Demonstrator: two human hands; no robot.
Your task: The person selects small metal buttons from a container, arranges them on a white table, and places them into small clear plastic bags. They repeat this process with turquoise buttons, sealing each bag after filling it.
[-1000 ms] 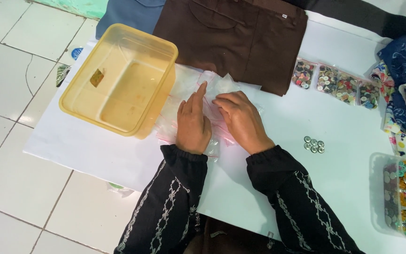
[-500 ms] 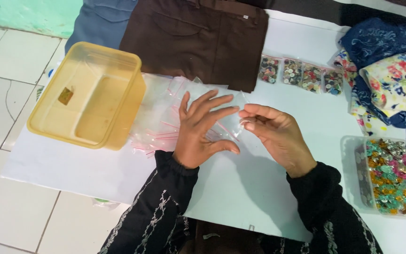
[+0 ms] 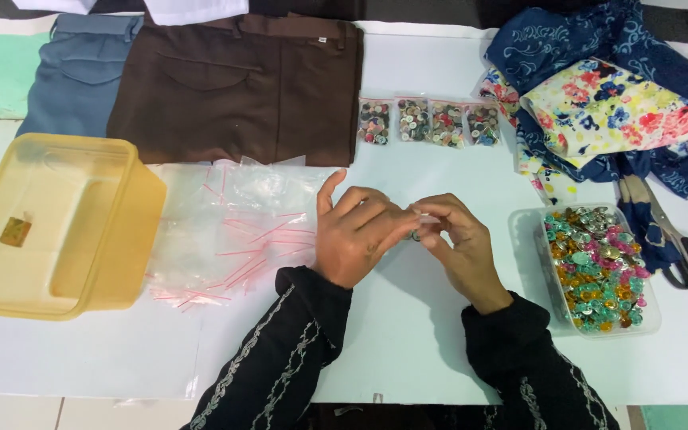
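In the middle of the frame the left hand [image 3: 357,236] and right hand [image 3: 457,241] meet, fingertips pinching a tiny dark thing [image 3: 416,235], maybe a button, though it is too small to tell; it looks light, hard and slippery, best pinched by its edges; clear little bags [image 3: 232,231] lie left; a tray of shiny buttons [image 3: 599,267] sits right.

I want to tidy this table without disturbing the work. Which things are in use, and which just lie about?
In use: left hand, right hand, small item pinched between them, clear bags, tub of buttons.
Lying about: yellow container, brown trousers, scissors, floral fabric.
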